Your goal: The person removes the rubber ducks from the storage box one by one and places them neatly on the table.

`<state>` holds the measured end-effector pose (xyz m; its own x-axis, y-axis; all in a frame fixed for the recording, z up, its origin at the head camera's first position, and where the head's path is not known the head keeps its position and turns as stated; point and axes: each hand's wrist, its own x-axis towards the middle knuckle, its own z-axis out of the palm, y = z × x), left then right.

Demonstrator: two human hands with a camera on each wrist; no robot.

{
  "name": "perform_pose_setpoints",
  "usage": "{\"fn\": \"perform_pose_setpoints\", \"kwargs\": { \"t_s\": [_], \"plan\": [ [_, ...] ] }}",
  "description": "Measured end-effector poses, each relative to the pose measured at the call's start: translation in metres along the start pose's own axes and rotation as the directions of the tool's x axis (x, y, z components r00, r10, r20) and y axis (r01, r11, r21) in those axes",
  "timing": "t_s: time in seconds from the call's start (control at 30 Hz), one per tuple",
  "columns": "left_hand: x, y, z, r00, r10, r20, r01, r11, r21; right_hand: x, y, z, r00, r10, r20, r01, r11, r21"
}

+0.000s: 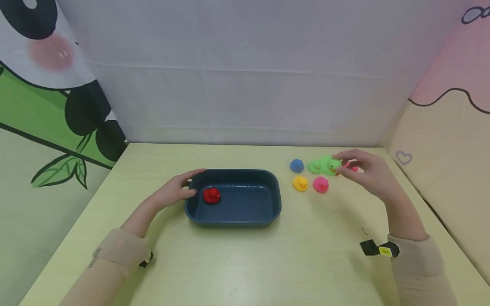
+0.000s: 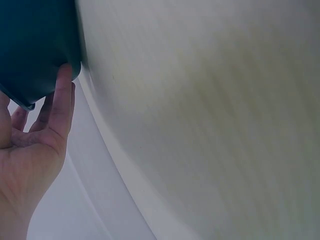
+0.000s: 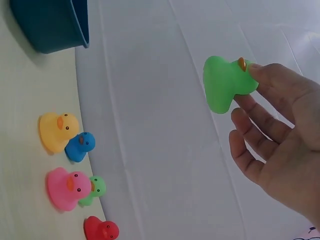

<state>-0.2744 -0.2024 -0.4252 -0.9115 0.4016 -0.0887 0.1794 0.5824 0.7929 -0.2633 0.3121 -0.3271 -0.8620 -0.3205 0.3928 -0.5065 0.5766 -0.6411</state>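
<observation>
Thumb and fingers of my right hand (image 1: 365,174) pinch a green rubber duck (image 3: 220,82) by its head, up above the table in the right wrist view. My left hand (image 1: 174,191) holds the left end of a dark blue rectangular basin (image 1: 245,217); in the left wrist view a fingertip presses its outer wall. Inside the basin, toward the left, sits a red rubber duck (image 1: 212,195). Beneath and beside the right hand stand a yellow duck (image 1: 300,183), a blue duck (image 1: 297,165), a pink duck (image 1: 320,185), a second green duck (image 1: 314,166) and another red duck (image 3: 101,229).
The light wooden table (image 1: 229,263) runs back to a pale cloth wall (image 1: 245,102). Printed panels border it on the left and on the right (image 1: 440,153). The loose ducks stand close together to the right of the basin.
</observation>
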Motion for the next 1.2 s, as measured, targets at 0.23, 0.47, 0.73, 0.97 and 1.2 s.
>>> {"fn": "perform_pose_setpoints", "kwargs": {
  "t_s": [0.23,0.47,0.73,0.97,1.2],
  "plan": [
    [0.001,-0.001,0.000,1.000,-0.004,-0.005,0.004,1.000,0.004,-0.006,0.015,-0.006,0.998,0.068,-0.001,-0.068,0.997,-0.037],
    [0.002,-0.002,0.000,1.000,-0.006,-0.002,0.006,1.000,0.004,-0.012,0.034,-0.008,0.986,0.164,0.034,-0.161,0.985,-0.060],
    [0.002,-0.004,0.001,1.000,0.006,0.002,-0.006,1.000,-0.002,-0.019,0.061,-0.008,0.981,0.172,0.089,-0.166,0.983,-0.073],
    [0.002,-0.003,0.001,1.000,0.000,-0.001,0.000,1.000,-0.005,-0.024,0.081,-0.006,0.976,0.155,0.151,-0.142,0.985,-0.096],
    [0.003,-0.004,0.001,1.000,-0.007,0.001,0.007,1.000,-0.015,-0.026,0.099,-0.002,0.968,0.159,0.196,-0.147,0.986,-0.075]
  ]
}}
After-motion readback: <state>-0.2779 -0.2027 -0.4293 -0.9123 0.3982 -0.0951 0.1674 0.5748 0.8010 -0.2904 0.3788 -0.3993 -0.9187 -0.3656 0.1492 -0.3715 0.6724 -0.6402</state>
